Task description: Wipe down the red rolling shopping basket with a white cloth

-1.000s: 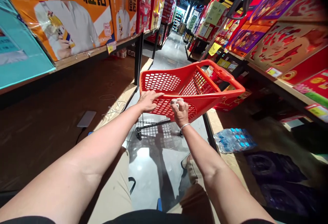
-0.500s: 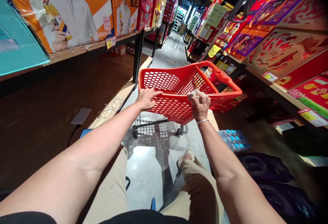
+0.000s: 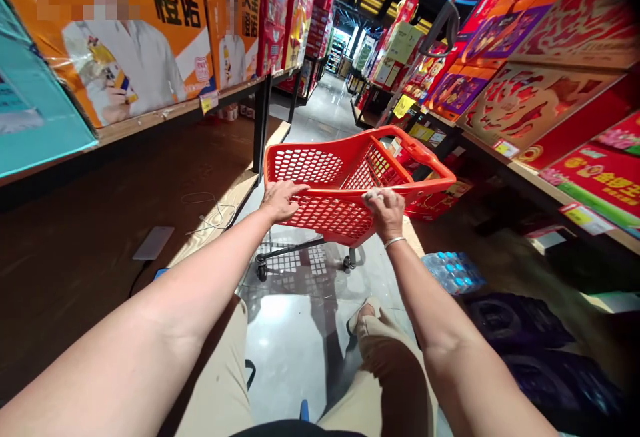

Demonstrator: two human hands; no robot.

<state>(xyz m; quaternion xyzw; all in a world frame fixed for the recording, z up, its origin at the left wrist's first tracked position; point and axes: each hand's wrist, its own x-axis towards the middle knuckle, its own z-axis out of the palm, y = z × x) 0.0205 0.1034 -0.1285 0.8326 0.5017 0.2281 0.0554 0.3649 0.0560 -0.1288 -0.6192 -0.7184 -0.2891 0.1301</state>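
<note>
A: Both hands are on it! The left hand [image 3: 281, 202] lies across the near rim [image 3: 340, 193] of the red shopping cart [image 3: 333, 215], fingers stretched along the edge; how hard it grips, I can't tell.

B: To its right, the right hand [image 3: 387, 213] has its fingers folded over that rim, a pale bit [image 3: 371, 195] at the fingertips, too small to name.

A: So the cart's just ahead of both hands, wheels [image 3: 261, 269] below them, push handle [image 3: 423, 150] out beyond the right hand, untouched.

B: Contact's made; I'd call that much done. But the cart stands slanted, so I'd judge this mid-handling.

A: And what's left?

B: These views don't say! Well right of and below the right hand, bottles [image 3: 453, 271] with blue caps; neither hand touches those.
</note>
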